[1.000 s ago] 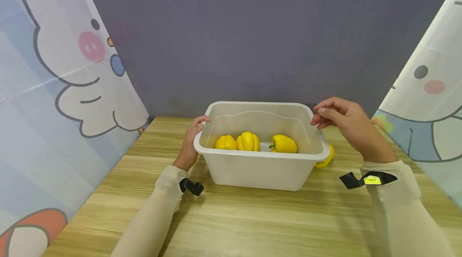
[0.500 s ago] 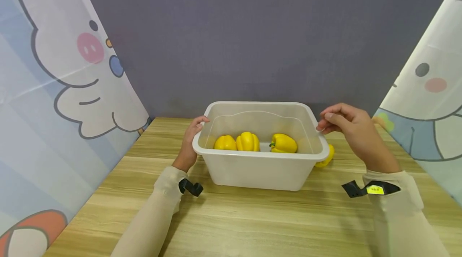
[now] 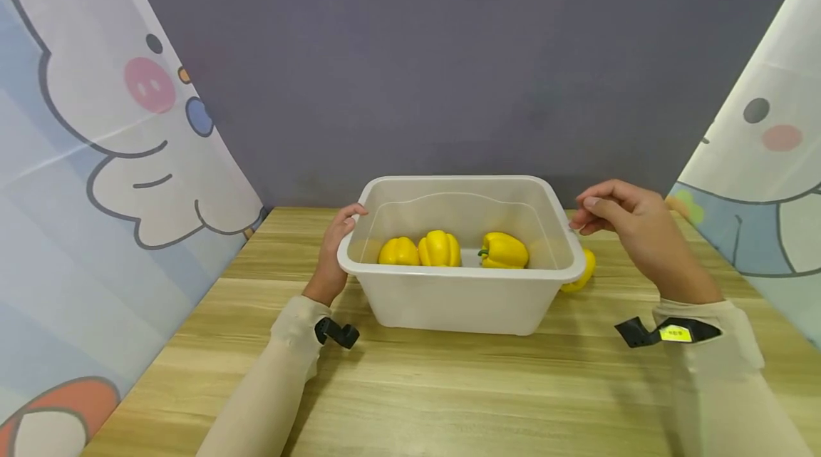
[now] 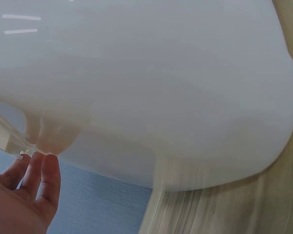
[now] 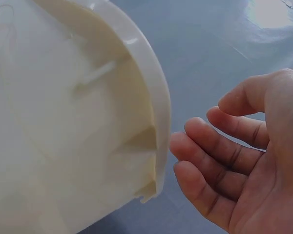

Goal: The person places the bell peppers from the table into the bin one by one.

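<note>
A white plastic bin [image 3: 452, 300] stands on the wooden table with three yellow bell peppers inside: one bell pepper [image 3: 398, 252] at left, another bell pepper [image 3: 440, 249] beside it, and a third bell pepper [image 3: 504, 250] on its side further right. My left hand [image 3: 331, 250] grips the bin's left rim; the left wrist view shows its fingers [image 4: 50, 175] at the rim's underside. Just off the right rim, my right hand [image 3: 631, 225] hovers with loosely bent fingers and holds nothing. Outside the bin, below that hand, lies a bell pepper [image 3: 582, 273], partly hidden by the bin's right side.
Behind the table [image 3: 410, 393] rises a dark grey panel [image 3: 410, 65]. Cartoon-printed sheets, a left sheet [image 3: 58, 243] and a right sheet [image 3: 763, 229], border the two sides. A black wrist mount [image 3: 336, 333] sits on each sleeve.
My right hand has shifted a little to the right, away from the bin's rim. My left hand stays on the left rim, and the peppers keep their places.
</note>
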Available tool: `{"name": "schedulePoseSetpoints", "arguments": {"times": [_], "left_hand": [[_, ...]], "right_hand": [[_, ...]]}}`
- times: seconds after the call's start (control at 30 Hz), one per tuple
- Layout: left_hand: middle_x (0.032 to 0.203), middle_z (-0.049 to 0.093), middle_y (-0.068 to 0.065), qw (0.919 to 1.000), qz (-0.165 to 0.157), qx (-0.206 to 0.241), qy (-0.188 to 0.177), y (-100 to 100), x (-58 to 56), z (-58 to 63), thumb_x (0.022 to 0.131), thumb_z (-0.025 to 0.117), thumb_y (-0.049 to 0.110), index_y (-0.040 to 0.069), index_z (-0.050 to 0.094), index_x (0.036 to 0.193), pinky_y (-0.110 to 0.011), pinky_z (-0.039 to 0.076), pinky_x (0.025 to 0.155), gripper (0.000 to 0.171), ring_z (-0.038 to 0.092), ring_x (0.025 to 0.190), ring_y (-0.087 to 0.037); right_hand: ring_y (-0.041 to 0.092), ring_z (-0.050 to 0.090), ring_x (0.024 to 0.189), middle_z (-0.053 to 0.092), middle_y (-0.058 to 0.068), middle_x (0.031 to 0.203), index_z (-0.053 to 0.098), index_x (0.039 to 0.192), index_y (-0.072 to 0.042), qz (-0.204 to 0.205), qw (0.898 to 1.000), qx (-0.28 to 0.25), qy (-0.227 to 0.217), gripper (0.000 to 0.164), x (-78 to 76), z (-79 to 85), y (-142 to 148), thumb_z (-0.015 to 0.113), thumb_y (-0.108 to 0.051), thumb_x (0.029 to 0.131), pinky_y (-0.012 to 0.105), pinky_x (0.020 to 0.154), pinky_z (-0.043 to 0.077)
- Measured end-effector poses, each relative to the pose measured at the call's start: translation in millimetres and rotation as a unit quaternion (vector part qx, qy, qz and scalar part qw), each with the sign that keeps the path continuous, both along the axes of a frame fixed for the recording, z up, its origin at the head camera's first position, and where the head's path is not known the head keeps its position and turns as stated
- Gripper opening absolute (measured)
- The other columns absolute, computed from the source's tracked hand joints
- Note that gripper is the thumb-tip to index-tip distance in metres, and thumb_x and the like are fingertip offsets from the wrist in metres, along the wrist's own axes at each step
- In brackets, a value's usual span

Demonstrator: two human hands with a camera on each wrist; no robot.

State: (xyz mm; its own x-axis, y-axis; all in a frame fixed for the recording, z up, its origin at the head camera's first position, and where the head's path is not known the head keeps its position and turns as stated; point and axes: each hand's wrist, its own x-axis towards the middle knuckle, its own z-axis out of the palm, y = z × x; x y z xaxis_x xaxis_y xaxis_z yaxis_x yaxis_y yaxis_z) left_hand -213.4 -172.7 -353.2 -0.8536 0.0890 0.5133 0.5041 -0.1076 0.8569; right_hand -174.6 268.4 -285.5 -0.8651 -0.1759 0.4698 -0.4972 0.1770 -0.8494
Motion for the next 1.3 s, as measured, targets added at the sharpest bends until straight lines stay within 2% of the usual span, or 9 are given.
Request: {"name": "schedulePoseSetpoints", "arguments": {"times": [0.13,0.37,0.6,0.8,1.1,1.3], "left_hand": [[0.12,0.046,-0.026,1.0,-0.004,0.007,0.003,0,-0.9,-1.0,0.102,0.038,0.025,-0.007,0.046,0.119,-0.032,0.048,0.082,0.037,0.051,0.099,-0.033],[0.117,0.047,-0.024,0.9999,0.0,0.014,0.005,1,-2.1,-1.1,0.101,0.038,0.026,0.009,0.055,0.114,-0.035,0.049,0.08,0.027,0.052,0.097,-0.035],[0.117,0.048,-0.022,0.9999,-0.002,0.011,0.007,1,-2.1,-0.6,0.101,0.039,0.027,0.002,0.052,0.115,-0.035,0.049,0.079,0.031,0.052,0.097,-0.034],[0.115,0.048,-0.02,0.9998,-0.005,0.02,0.003,2,-1.3,-0.2,0.101,0.039,0.026,-0.001,0.05,0.114,-0.034,0.049,0.079,0.031,0.052,0.095,-0.032],[0.115,0.048,-0.017,0.9996,-0.001,0.027,-0.007,3,-0.8,0.8,0.1,0.039,0.025,0.0,0.05,0.113,-0.034,0.048,0.08,0.03,0.051,0.096,-0.032],[0.117,0.049,-0.016,0.9996,0.004,0.026,-0.008,3,-0.6,0.3,0.1,0.039,0.024,0.0,0.051,0.113,-0.033,0.048,0.082,0.03,0.051,0.098,-0.03]], "right_hand": [[0.023,0.069,0.082,0.07,0.012,0.094,0.06,0.113,0.007,-0.018,1.0,0.022,-0.002,0.03,-0.1,-0.6,5,0.055,-0.021,0.103,0.026,0.075,0.056],[0.021,0.068,0.086,0.069,0.011,0.096,0.06,0.116,0.004,-0.041,0.997,0.07,-0.014,0.032,-3.2,-3.7,9,0.052,-0.025,0.105,0.027,0.076,0.056],[0.018,0.067,0.089,0.068,0.01,0.1,0.06,0.12,-0.002,-0.071,0.987,0.135,-0.052,0.035,-8.6,-9.2,15,0.051,-0.033,0.105,0.027,0.076,0.056],[0.011,0.067,0.09,0.068,0.014,0.102,0.057,0.122,0.0,-0.063,0.979,0.186,-0.061,0.032,-15.6,-15.4,23,0.049,-0.027,0.106,0.026,0.073,0.056],[0.011,0.067,0.089,0.067,0.02,0.107,0.056,0.125,0.002,-0.055,0.968,0.229,-0.085,0.036,-25.2,-26.2,33,0.05,-0.027,0.106,0.027,0.072,0.056],[0.01,0.067,0.09,0.067,0.019,0.107,0.054,0.127,0.005,-0.049,0.967,0.233,-0.094,0.037,-27.6,-30.3,37,0.049,-0.026,0.106,0.027,0.072,0.056]]}}
